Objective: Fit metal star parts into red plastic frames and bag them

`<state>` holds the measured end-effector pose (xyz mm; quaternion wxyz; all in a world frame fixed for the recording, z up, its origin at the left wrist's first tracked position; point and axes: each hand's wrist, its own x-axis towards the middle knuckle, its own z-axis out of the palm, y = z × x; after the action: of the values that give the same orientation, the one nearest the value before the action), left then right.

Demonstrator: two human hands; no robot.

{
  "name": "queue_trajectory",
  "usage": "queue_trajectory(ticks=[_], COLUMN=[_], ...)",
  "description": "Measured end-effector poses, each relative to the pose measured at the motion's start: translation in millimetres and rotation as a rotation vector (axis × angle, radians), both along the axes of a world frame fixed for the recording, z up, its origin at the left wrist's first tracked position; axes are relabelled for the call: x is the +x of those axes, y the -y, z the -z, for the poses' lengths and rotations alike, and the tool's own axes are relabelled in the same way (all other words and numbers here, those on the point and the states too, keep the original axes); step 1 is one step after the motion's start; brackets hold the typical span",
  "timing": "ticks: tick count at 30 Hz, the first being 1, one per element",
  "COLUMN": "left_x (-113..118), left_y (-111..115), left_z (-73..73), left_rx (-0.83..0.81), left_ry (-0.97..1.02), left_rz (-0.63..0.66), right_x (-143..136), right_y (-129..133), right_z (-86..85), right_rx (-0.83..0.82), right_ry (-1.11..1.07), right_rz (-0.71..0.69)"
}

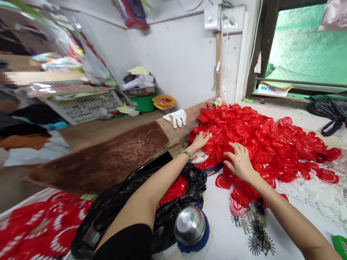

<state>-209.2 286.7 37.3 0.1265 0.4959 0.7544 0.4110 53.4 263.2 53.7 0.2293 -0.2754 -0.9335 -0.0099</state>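
**White worktable beneath a window: both hands at the red pile**

White tabletop (219,216) extends below a dark-framed window (306,47). Perforated red plastic pieces (260,141) form a heap across its far side, the rear edge close to the wall.

Left hand (202,141): positioned at the heap's left edge, fingers bent over the pieces; whether one is gripped cannot be determined. Right hand (240,160): above the heap's near-left part, fingers spread and unclosed; contact cannot be determined.

Working room: a strip of white surface shows between the steel bowl (189,224) and the spiked metal plates (258,227). Left boundary: a black plastic bag (196,180) containing red pieces, beneath the left forearm. Right boundary: white thread-like scraps (311,198). Beyond the left hand, a white glove (177,118) lies on a wooden ledge (197,115).
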Motion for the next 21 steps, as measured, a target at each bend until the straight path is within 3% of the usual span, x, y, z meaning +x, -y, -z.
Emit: queue_trajectory(ticks=[3, 6, 10, 14, 17, 21], left_x=[-3, -33, -65, -55, -36, -20], left_y=[6, 42, 111, 161, 183, 211], left_z=[-9.3, -19.6, -15.2, 8.0, 18.0, 15.4], left_rx=[-0.022, -0.125, -0.393, -0.54, -0.526, -0.505], left_ry=[0.039, 0.034, -0.067, -0.285, -0.392, -0.441], left_rz=[0.089, 0.266, 0.432, 0.453, 0.4, 0.403], right_x=[13, 26, 17, -7, -15, -11], right_y=[45, 86, 135, 166, 173, 171], right_z=[-9.4, -8.1, 25.2, 60.2, 67.3, 64.1], right_rx=[-0.38, -0.711, -0.862, -0.92, -0.971, -0.948], right_ry=[0.119, 0.304, 0.104, -0.168, -0.312, -0.382], right_rz=[-0.383, -0.591, -0.489, -0.357, -0.338, -0.298])
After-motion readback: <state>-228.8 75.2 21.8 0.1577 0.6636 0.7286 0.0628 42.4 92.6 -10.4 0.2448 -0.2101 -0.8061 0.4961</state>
